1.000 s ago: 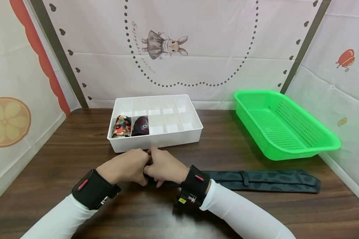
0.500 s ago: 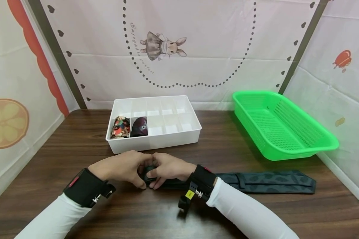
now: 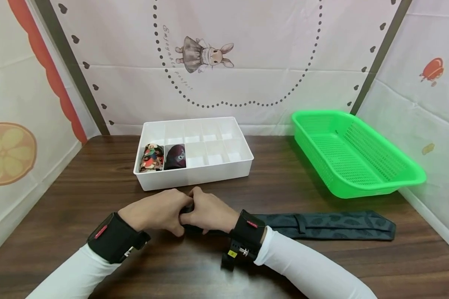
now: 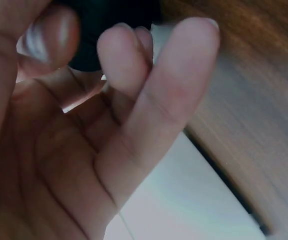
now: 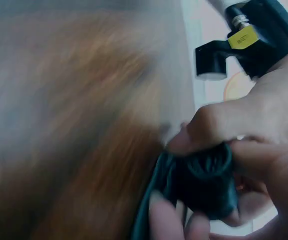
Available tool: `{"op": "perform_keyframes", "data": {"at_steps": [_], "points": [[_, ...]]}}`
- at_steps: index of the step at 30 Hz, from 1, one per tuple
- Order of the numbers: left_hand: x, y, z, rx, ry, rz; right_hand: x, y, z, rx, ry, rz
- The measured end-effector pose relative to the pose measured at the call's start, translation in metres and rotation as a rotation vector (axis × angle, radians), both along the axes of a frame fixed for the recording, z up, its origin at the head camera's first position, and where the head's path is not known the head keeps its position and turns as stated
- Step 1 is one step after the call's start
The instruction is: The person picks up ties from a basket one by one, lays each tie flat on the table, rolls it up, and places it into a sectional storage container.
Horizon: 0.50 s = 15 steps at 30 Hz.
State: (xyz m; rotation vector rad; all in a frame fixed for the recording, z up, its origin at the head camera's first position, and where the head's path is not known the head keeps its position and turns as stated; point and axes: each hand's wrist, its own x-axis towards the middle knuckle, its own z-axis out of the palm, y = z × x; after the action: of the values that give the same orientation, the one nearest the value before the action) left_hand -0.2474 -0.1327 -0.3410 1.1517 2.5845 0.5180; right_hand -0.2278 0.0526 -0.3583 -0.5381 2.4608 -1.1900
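A dark blue-green necktie [image 3: 333, 225] with a faint leaf pattern lies across the table, its wide end stretching right. Its other end is wound into a tight roll [image 5: 211, 192], seen end-on in the right wrist view. My left hand [image 3: 155, 211] grips this roll from the left, thumb low and fingers bent over it. From the right, my right hand [image 3: 211, 211] pinches the roll where the flat strip runs into it. Both hands meet just in front of the white box and mostly hide the roll in the head view.
A white divided box [image 3: 194, 176] holds a colourful rolled tie [image 3: 152, 158] and a dark purple one [image 3: 175, 157] in its front left compartments. At the back right stands a green plastic basket [image 3: 359, 187]. Printed white cloth [image 3: 262, 50] walls the table in.
Half a second ago the hands opened around the roll, showing its dark side; now they have closed in over it again. The tie's wide end has slid slightly left since the first frame.
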Motion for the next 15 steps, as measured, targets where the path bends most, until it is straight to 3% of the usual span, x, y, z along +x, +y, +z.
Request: {"op": "perform_keyframes", "data": {"at_steps": [3, 9, 15], "points": [[0.001, 0.002, 0.002, -0.020, -0.007, 0.016, -0.001, 0.004, 0.002, 0.014, -0.004, 0.014], [0.001, 0.002, 0.003, -0.015, -0.022, 0.020, -0.009, 0.014, 0.003, -0.077, -0.121, 0.074], [-0.002, 0.002, -0.004, 0.021, 0.032, -0.006, -0.010, 0.019, 0.005, -0.156, -0.202, 0.097]]}}
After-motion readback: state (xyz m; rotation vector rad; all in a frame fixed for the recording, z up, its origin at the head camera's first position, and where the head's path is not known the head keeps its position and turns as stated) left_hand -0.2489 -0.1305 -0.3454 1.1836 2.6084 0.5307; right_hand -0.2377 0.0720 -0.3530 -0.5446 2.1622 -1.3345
